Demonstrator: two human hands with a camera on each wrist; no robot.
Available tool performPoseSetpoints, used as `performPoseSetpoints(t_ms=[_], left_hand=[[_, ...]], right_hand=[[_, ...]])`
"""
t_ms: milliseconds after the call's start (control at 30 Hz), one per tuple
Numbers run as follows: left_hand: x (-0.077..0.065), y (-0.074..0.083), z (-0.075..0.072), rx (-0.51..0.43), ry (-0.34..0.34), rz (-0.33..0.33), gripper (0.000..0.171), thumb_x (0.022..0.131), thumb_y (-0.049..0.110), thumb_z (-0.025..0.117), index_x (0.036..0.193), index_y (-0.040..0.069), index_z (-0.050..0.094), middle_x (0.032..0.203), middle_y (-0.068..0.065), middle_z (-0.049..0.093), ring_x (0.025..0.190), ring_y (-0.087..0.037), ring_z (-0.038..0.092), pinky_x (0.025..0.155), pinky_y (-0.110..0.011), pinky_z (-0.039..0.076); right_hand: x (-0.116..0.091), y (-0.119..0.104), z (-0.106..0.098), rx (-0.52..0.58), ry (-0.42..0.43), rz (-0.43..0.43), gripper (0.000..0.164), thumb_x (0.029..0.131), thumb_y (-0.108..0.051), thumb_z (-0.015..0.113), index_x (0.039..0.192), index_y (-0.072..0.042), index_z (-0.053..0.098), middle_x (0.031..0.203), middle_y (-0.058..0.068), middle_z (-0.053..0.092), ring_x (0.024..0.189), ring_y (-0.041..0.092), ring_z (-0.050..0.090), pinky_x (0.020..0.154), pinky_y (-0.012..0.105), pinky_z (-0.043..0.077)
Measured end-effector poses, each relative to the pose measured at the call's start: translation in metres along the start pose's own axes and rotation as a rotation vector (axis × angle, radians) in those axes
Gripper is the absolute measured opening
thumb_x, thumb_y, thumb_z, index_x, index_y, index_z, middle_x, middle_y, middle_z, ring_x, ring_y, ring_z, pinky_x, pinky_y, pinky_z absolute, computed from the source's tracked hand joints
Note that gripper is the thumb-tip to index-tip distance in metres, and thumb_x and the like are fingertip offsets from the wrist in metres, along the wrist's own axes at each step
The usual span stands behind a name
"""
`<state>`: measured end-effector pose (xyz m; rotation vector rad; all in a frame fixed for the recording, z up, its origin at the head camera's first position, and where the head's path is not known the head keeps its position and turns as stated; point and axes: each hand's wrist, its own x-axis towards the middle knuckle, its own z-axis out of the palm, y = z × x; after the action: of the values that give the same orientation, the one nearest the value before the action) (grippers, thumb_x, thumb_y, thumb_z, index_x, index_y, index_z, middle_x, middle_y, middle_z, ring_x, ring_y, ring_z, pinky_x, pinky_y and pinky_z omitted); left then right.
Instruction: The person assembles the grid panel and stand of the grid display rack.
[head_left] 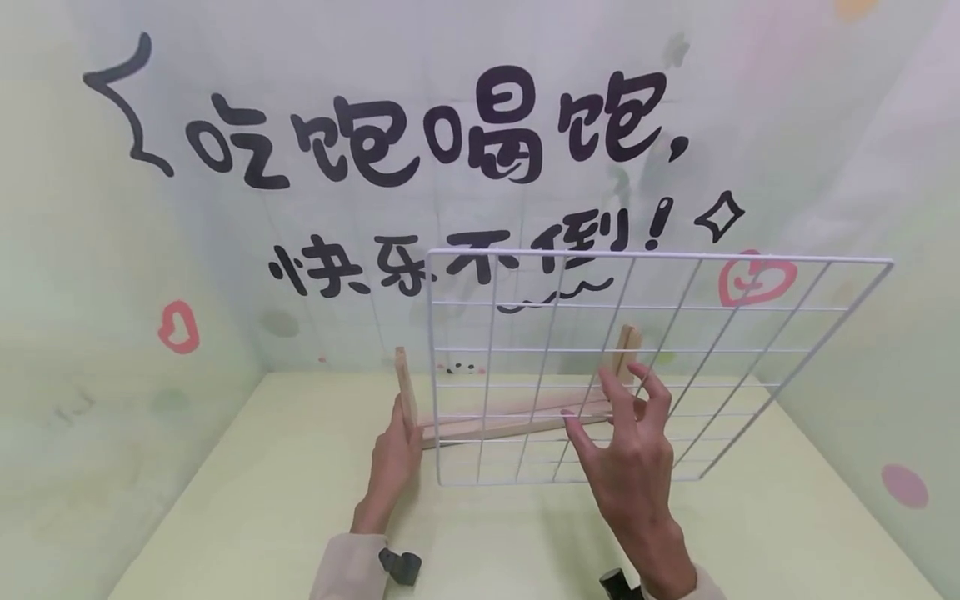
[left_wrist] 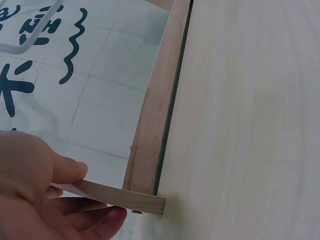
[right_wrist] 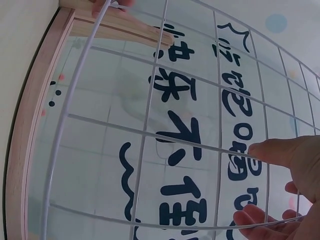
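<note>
A U-shaped wooden frame (head_left: 506, 427) has a long bar along the tabletop and a short upright at each end. My left hand (head_left: 393, 462) grips its left upright (left_wrist: 142, 201), thumb on one face and fingers on the other. A white wire grid panel (head_left: 660, 255) tilts in front of the frame, its lower edge near the bar; whether they touch cannot be told. With my right hand (head_left: 633, 467) I hold the grid towards its right half, thumb and curled fingers at the wires. Behind the grid rises the right upright (head_left: 628, 346).
The pale yellow tabletop (head_left: 255, 517) runs back to a light wall (head_left: 337, 67) with large black lettering. Side walls with coloured hearts and dots close in left and right. Small black devices (head_left: 401, 567) sit at both wrists.
</note>
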<state>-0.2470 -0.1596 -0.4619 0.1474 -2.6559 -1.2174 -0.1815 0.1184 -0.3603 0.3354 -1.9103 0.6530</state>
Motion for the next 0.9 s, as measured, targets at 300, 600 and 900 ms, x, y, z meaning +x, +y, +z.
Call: performPoseSetpoints(t_ms=[300,600,900], left_hand=[[-0.003,-0.001,0.000,-0.020,-0.003,0.008,0.065,0.100,0.010,0.052,0.156,0.001,0.020,0.129,-0.037,0.056,0.083,-0.033,0.067,0.063,-0.038,0.053],[-0.002,0.000,-0.005,-0.115,-0.046,-0.027,0.069,0.098,0.008,0.057,0.157,0.004,0.021,0.142,-0.030,0.049,0.125,-0.048,0.053,0.099,-0.057,0.046],[-0.002,0.000,-0.007,-0.142,-0.082,-0.003,0.069,0.097,0.008,0.060,0.156,0.005,0.024,0.144,-0.027,0.048,0.125,-0.047,0.054,0.096,-0.054,0.050]], right_hand=[[0.014,-0.006,0.004,0.016,0.049,-0.048,0.068,0.062,-0.007,0.092,0.122,0.002,0.062,0.129,0.027,0.050,0.065,0.026,0.064,0.047,0.039,0.054],[0.041,-0.010,0.007,0.026,0.040,-0.055,0.066,0.065,-0.003,0.090,0.123,0.003,0.060,0.130,0.027,0.047,0.071,0.029,0.067,0.049,0.042,0.055],[0.067,-0.017,0.013,0.040,0.046,-0.072,0.067,0.067,-0.004,0.090,0.125,0.002,0.058,0.130,0.026,0.046,0.079,0.030,0.068,0.055,0.042,0.057]])
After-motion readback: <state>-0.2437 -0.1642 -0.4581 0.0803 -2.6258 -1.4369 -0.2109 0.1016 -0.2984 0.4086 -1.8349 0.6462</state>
